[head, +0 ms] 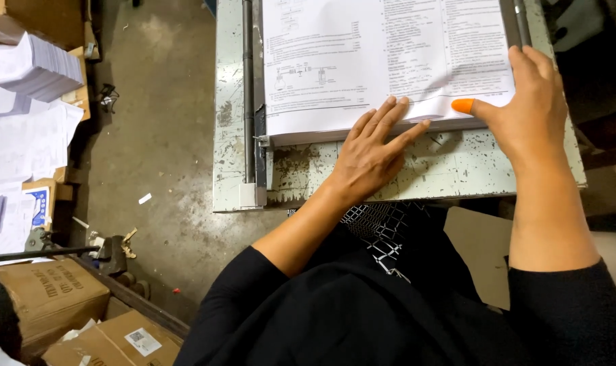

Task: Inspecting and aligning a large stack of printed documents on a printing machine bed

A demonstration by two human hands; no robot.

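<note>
Stack (pixel 362 68) edge under both grips

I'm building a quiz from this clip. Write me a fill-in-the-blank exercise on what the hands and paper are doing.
1. The right hand wears an ____ rubber cover on its thumb.
2. The left hand lies with its fingers spread on the near edge of the ____ of printed sheets.
3. The stack rests on a worn, paint-chipped metal ____.
4. Cardboard boxes stand on the floor to the person's ____.

Missing words: orange; stack; table; left
</note>
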